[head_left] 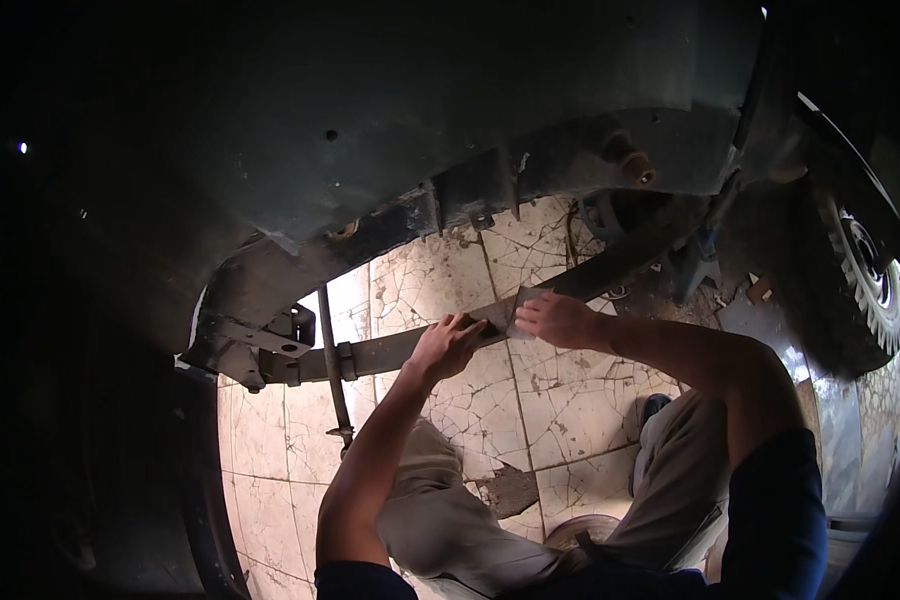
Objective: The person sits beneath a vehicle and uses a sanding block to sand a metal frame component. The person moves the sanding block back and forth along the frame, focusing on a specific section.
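Two bare hands are at one long dark bar slung beneath the vehicle body (450, 120), which lies just beyond them; the bar (388, 352) slants from near left to far right, crossing in front of the person above the cracked tile floor (585, 405). Along that axis the right hand (560, 320) is farther right, the left hand (443, 348) just left of it, with a small grey sheet (524, 300) between them, directly at the right fingertips and lying over the bar. The right hand is partly closed, fingers bent onto the sheet; whether it pinches or only presses is unclear. The left hand is half open, its fingers curled over the bar and touching it; its hidden underside leaves any firm hold uncertain.
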Action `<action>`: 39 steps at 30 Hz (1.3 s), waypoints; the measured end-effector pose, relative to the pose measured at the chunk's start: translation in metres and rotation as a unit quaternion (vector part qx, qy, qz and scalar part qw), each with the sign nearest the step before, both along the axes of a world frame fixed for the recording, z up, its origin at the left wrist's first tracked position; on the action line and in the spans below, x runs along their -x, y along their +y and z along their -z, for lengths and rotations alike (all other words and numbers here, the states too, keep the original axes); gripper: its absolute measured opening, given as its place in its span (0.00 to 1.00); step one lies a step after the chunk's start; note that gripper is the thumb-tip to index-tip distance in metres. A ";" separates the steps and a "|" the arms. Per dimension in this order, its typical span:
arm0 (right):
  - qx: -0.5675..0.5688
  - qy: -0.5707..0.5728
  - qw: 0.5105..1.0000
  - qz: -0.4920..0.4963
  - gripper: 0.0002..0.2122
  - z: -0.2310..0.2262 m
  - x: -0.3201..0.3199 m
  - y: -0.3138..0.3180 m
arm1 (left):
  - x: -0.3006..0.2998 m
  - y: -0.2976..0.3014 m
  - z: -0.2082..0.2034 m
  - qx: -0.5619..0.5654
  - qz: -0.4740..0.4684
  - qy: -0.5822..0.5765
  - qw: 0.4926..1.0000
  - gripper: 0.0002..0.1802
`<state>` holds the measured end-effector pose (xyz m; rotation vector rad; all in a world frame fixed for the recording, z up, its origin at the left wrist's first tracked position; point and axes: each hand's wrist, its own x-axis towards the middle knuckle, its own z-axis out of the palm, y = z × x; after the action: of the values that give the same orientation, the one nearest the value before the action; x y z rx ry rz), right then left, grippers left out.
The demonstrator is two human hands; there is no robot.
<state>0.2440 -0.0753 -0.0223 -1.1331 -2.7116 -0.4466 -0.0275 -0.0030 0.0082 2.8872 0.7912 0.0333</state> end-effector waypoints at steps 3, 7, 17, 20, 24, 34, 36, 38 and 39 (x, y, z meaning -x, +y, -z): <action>0.022 0.043 0.995 -0.092 0.11 -0.005 0.004 0.000 | 0.001 0.000 0.002 0.007 -0.006 0.004 1.000 0.28; -0.013 0.041 0.999 -0.028 0.12 -0.007 -0.012 0.010 | -0.005 0.004 -0.001 0.009 -0.010 0.010 1.000 0.29; -0.018 0.024 0.999 -0.009 0.12 -0.001 -0.008 0.014 | -0.008 0.004 -0.008 0.010 -0.011 0.029 0.999 0.31; -0.009 0.004 0.999 0.032 0.12 -0.004 -0.006 0.013 | -0.005 0.005 -0.006 0.005 -0.007 0.014 1.000 0.30; 0.000 0.033 0.999 -0.038 0.12 0.003 0.000 0.011 | -0.008 0.004 -0.008 0.017 -0.004 0.010 1.000 0.29; 0.028 0.036 0.999 -0.014 0.14 -0.004 0.004 0.012 | -0.002 0.009 0.005 0.011 0.001 0.008 1.000 0.32; 0.044 0.069 0.996 -0.038 0.16 -0.005 0.004 0.013 | -0.003 0.006 0.004 0.015 -0.012 0.014 1.000 0.32; 0.038 0.060 0.997 -0.030 0.16 -0.008 -0.004 0.015 | -0.006 0.003 -0.003 0.021 -0.020 0.029 0.999 0.33; 0.031 0.039 0.999 -0.001 0.16 -0.007 -0.005 0.015 | -0.007 0.001 -0.007 0.026 -0.023 0.042 0.998 0.33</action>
<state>0.2492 -0.0606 -0.0149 -1.1374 -2.6767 -0.3121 -0.0201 -0.0016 0.0154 2.8367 0.8606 -0.1039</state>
